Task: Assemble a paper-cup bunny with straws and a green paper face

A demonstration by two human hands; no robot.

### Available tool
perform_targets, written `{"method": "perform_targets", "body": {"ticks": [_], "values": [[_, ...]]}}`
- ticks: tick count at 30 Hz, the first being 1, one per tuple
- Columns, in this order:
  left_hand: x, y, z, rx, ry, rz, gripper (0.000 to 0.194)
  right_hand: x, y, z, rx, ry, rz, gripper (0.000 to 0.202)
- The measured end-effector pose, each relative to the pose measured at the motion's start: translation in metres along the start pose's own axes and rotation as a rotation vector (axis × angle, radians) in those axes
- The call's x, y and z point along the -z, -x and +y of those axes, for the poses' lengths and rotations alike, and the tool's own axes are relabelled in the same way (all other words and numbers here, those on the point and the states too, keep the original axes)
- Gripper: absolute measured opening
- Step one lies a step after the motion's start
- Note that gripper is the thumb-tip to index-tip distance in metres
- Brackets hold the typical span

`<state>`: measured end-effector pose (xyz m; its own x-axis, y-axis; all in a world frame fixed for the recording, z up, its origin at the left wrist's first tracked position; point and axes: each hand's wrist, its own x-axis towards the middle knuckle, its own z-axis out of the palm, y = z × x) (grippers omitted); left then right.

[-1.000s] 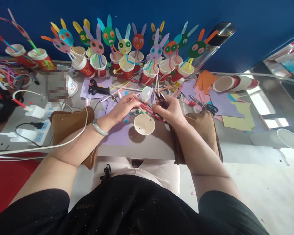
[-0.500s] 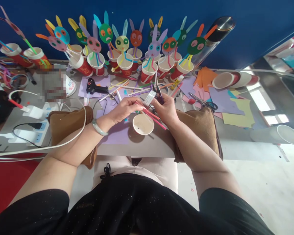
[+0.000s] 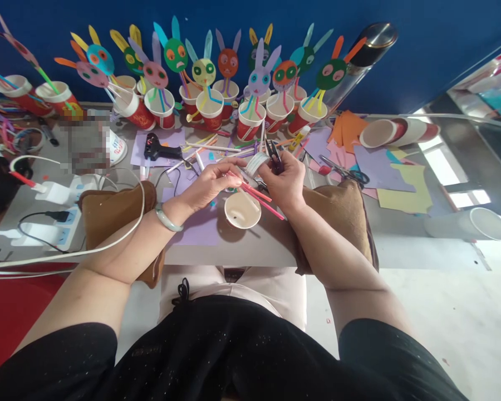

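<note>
Pinching pink straws (image 3: 262, 199) in left hand (image 3: 211, 185), near paper cup (image 3: 242, 214); clasping black scissors (image 3: 276, 161) in right hand (image 3: 289, 181), apart from left; with clear tape roll (image 3: 256, 164) between both, cannot tell in which grip; farther back, with rabbit figures (image 3: 259, 82) in red cups (image 3: 247, 132)

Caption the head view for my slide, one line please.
Left hand holds red straws by a paper cup; right hand grips a dark tool; paper rabbits in red cups stand behind.

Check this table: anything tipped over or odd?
The stacked paper cups at right lie on their side, unlike the standing rabbit cups. A dark spot shows inside the front cup, perhaps a hole; I can't tell.
</note>
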<state>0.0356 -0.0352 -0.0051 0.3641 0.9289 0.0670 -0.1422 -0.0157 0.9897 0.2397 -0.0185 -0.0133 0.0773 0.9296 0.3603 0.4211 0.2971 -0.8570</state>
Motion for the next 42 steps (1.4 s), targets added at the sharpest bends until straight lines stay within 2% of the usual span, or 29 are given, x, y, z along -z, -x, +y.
{"method": "perform_targets", "body": {"ticks": [5, 9, 13, 18, 23, 25, 27, 31, 35, 42], "values": [[0.0, 0.002, 0.002, -0.004, 0.127, -0.064, 0.014, 0.0, -0.002, 0.002, 0.017, -0.101, -0.062, 0.043], [0.001, 0.001, 0.0, -0.034, 0.212, -0.065, 0.017, 0.0, -0.002, 0.003, -0.006, -0.172, -0.127, 0.053], [0.003, -0.001, -0.003, -0.068, 0.2, -0.063, 0.018, -0.001, 0.001, 0.002, 0.021, -0.171, -0.099, 0.059], [0.002, 0.001, 0.0, -0.046, 0.222, -0.08, 0.023, -0.001, 0.004, -0.001, 0.043, -0.182, -0.088, 0.063], [0.003, 0.0, 0.003, -0.084, 0.192, -0.027, 0.025, 0.013, -0.001, -0.002, -0.031, -0.218, -0.1, 0.067], [0.006, 0.0, 0.002, -0.11, 0.15, 0.013, 0.024, 0.021, -0.004, -0.004, -0.086, -0.224, -0.169, 0.072], [0.009, -0.001, 0.001, -0.139, 0.103, 0.036, 0.022, 0.029, -0.006, -0.009, -0.135, -0.193, -0.303, 0.076], [0.014, -0.002, 0.0, -0.216, -0.052, 0.035, 0.019, 0.037, -0.004, -0.021, -0.146, -0.081, -0.52, 0.082], [0.015, -0.002, 0.001, -0.242, -0.186, 0.038, 0.022, 0.036, -0.001, -0.031, -0.143, -0.037, -0.584, 0.086], [0.012, -0.001, 0.002, -0.22, -0.186, 0.035, 0.023, 0.029, -0.001, -0.031, -0.083, -0.07, -0.609, 0.082]]}}
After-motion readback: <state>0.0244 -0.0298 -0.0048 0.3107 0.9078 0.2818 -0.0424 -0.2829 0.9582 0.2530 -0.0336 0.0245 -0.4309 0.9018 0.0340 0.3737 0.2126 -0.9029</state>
